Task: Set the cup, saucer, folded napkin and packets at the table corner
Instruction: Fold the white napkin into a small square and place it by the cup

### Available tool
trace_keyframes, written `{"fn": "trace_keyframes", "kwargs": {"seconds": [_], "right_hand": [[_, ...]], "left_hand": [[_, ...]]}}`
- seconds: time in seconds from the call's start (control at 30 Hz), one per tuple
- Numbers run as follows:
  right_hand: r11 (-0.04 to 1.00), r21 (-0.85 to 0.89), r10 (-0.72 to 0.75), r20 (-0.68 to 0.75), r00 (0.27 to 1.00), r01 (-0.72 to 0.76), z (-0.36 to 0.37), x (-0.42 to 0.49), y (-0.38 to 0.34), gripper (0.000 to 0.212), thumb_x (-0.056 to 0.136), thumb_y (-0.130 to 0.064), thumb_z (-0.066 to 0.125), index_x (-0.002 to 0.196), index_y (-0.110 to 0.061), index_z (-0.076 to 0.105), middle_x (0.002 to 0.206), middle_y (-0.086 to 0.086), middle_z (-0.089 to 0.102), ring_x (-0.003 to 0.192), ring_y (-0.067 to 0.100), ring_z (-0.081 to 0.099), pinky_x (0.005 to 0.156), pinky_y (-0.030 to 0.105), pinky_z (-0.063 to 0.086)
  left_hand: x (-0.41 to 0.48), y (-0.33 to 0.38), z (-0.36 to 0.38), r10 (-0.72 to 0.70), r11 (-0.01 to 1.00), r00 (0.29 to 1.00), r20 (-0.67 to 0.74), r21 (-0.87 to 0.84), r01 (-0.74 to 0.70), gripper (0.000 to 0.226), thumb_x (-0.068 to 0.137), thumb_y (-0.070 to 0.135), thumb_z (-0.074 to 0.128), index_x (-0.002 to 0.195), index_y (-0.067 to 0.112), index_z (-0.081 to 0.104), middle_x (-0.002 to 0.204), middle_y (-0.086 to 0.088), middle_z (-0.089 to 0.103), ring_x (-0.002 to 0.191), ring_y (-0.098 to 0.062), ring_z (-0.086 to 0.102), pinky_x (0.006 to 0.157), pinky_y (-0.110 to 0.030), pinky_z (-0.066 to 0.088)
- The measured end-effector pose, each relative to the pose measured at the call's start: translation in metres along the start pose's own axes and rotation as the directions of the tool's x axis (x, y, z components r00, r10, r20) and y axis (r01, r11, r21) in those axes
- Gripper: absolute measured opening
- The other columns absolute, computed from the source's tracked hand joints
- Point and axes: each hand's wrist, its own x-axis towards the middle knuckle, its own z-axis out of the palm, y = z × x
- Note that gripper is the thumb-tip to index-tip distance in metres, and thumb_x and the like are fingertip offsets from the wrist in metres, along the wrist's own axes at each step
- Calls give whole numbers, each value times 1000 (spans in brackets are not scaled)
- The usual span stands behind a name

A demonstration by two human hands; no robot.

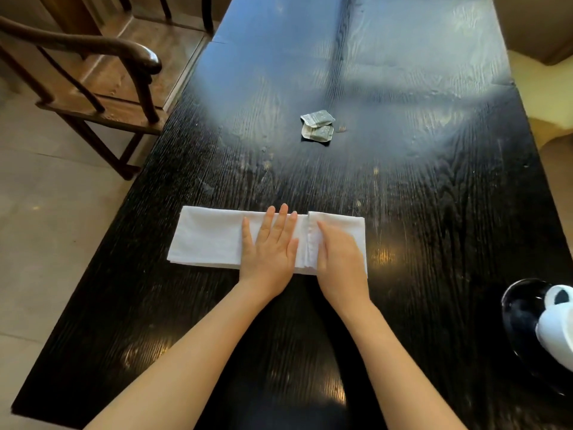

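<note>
A white napkin [207, 235] lies folded into a long strip on the dark wooden table [434, 212]. My left hand [269, 243] presses flat on its middle, fingers spread. Beside it, my right hand [338, 256] rests on the napkin's right part, fingers curled at a fold edge. Two grey packets [317, 125] lie together farther back on the table. At the right edge a white cup [555, 324] lies tipped on a black saucer [517, 308], both partly cut off by the frame.
A dark wooden armchair [102, 85] stands to the left of the table on a pale tiled floor. The table's near left corner [28, 408] is in view. A beige seat shows past the right edge.
</note>
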Motion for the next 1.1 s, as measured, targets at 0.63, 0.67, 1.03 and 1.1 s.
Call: {"fn": "trace_keyframes", "kwargs": {"seconds": [0.63, 0.67, 1.03, 1.1], "right_hand": [[829, -483, -117, 342, 932, 281, -11, 23, 39, 72, 85, -67, 11, 148, -34, -3, 159, 3, -9, 145, 22, -15, 116, 52, -11], [831, -485, -117, 330, 937, 274, -11, 22, 38, 71, 85, -67, 12, 148, -35, -2, 159, 5, -8, 145, 25, -14, 116, 54, -10], [825, -466, -132, 394, 910, 321, -24, 24, 53, 97, 75, -79, 3, 150, -18, -6, 158, 4, -14, 143, 16, -21, 118, 42, -11], [820, -477, -118, 398, 910, 315, -28, 22, 57, 103, 72, -83, 6, 149, -15, -8, 157, 3, -16, 142, 14, -21, 117, 40, -14]], "left_hand": [[-6, 19, 9, 11, 999, 996, -89, 37, -8, 56, 97, 41, -6, 146, 25, 16, 154, 0, 27, 143, -18, 11, 110, -53, 2], [-6, 19, 8, 20, 999, 997, -78, 36, -17, 58, 95, 43, -9, 147, 27, 11, 156, 1, 22, 145, -17, 7, 111, -53, -1], [-8, 13, 0, 42, 997, 998, 44, 56, -44, 64, 77, 57, -28, 138, 38, -21, 148, 14, -25, 137, -11, -28, 108, -45, -23], [-7, 13, 0, 39, 997, 998, 58, 61, -43, 59, 81, 57, -21, 137, 38, -22, 147, 15, -28, 136, -11, -30, 108, -45, -24]]}}
